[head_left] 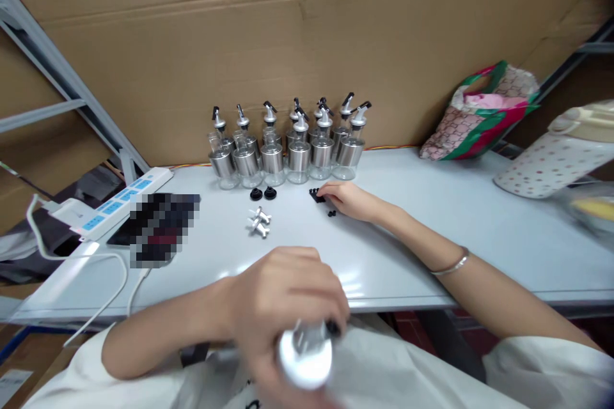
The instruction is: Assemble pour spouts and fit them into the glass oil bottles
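Note:
My left hand (283, 297) is closed around a glass bottle with a steel sleeve (307, 351), held low over my lap with its silver base towards me. My right hand (346, 198) reaches across the pale table (432, 230), and its fingertips pinch at a small heap of black parts (316, 195). One more black bit (332, 213) lies just under that hand. Several finished oil bottles with pourer spouts (288, 150) stand in rows behind. Two black stoppers (263, 193) and a few silver spouts (259, 222) lie in front of them.
A white power strip with blue sockets (115, 204) and its cable lie at the left, beside a dark pixelated object (160, 227). A patterned bag (480, 112) and a spotted white container (556, 160) sit at the right. Cardboard forms the back wall.

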Action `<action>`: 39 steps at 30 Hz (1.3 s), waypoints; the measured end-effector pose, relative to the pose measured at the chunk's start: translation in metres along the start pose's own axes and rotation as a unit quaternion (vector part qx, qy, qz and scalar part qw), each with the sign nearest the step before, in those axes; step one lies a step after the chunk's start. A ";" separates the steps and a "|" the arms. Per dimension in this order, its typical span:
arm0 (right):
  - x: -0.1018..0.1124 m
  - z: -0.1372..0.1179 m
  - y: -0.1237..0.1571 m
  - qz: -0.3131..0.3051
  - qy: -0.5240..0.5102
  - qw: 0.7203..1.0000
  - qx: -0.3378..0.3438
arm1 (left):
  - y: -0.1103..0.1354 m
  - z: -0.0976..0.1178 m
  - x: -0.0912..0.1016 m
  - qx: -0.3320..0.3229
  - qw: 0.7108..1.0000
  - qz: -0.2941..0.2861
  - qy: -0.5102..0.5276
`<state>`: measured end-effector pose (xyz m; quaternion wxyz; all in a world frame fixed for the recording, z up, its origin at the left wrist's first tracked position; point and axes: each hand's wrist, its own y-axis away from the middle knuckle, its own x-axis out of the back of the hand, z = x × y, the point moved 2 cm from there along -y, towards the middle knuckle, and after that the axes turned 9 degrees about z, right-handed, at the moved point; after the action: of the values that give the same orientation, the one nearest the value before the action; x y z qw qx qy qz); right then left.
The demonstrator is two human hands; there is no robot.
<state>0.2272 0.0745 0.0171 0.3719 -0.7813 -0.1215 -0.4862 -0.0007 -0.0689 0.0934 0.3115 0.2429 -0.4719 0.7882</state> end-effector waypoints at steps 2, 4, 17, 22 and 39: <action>0.003 -0.003 0.000 0.024 0.005 1.000 0.008 | -0.012 -0.030 -0.019 0.030 0.998 -0.025 0.041; 0.009 -0.010 -0.001 0.057 0.016 0.998 0.017 | -0.015 -0.065 -0.034 0.178 0.981 -0.035 0.072; 0.021 -0.068 0.005 0.098 0.010 0.979 0.180 | -0.001 -0.109 -0.042 0.297 0.913 -0.034 0.276; 0.020 -0.070 0.005 0.084 0.012 0.982 0.172 | 0.000 -0.111 -0.045 0.305 0.897 -0.030 0.318; 0.019 -0.072 0.005 0.083 0.053 0.978 0.182 | -0.007 -0.104 -0.039 0.338 0.895 0.000 0.291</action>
<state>0.1912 0.0179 0.0491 0.5529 -0.6810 -0.1234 -0.4639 0.0224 0.0166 0.0255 0.3345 0.0935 -0.0655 0.9354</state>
